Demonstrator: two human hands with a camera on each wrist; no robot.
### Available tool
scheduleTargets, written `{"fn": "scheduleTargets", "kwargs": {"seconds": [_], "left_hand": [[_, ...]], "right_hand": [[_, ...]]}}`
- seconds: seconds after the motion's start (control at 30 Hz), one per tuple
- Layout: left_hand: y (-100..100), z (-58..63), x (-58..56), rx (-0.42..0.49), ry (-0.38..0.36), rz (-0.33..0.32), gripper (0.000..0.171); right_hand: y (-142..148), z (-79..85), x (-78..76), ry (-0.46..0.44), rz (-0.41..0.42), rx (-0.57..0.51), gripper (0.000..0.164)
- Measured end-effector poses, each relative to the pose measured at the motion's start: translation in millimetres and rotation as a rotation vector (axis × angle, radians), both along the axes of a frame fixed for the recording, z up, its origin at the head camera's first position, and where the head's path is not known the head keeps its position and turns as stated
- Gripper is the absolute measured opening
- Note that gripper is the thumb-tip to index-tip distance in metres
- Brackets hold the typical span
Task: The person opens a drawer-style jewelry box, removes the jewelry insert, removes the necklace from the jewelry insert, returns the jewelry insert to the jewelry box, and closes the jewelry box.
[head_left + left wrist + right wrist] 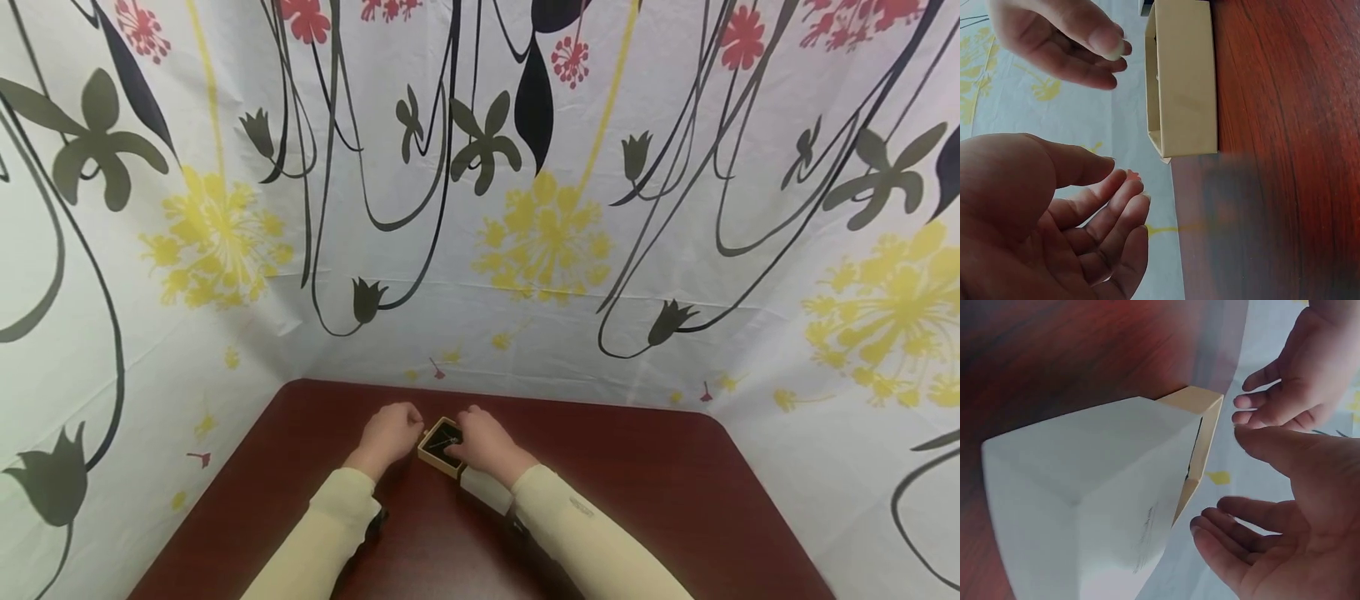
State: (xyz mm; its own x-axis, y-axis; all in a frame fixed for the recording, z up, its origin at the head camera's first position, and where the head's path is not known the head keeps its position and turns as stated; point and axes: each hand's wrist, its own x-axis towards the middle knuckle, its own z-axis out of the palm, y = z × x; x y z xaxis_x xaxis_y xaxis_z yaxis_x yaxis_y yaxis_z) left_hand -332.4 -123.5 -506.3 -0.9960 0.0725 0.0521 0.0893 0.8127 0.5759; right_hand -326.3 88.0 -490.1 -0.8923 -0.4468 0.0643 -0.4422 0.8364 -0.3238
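Note:
A small drawer-style jewellery box lies on the table, its tan tray [437, 459] slid partly out of a white sleeve [486, 491]. Inside the tray, a thin necklace [451, 441] rests on a dark lining. My left hand [388, 435] is beside the tray's outer end, with loosely bent fingers [1124, 215] and nothing visible held. A small tab [1165, 160] sticks out at that end. Over the tray's right side hovers my right hand [486, 443], hiding part of it. In the right wrist view its thumb [1266, 447] and fingers stand apart with nothing between them.
The dark red wooden table [630, 483] extends around the box on both sides. White floral cloth [465, 350] hangs behind and along both sides of it. Dark wrist straps [377, 523] show at the light sleeves.

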Motion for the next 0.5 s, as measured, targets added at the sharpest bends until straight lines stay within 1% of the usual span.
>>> {"fn": "scheduleTargets", "kwargs": {"seconds": [0.13, 0.3, 0.5], "left_hand": [[0, 1.0, -0.1, -0.002, 0.006, -0.006, 0.014], [-1, 0.1, 0.1, -0.003, 0.010, 0.010, 0.015], [-3, -2.0, 1.3, -0.003, 0.013, -0.007, 0.015]], "right_hand": [[-6, 1.4, -2.9, -0.004, 0.000, 0.039, 0.039], [-10, -1.3, -5.0, -0.010, -0.013, 0.074, 0.035], [-16, -5.6, -5.5, -0.017, -0.021, 0.087, 0.030]]}}
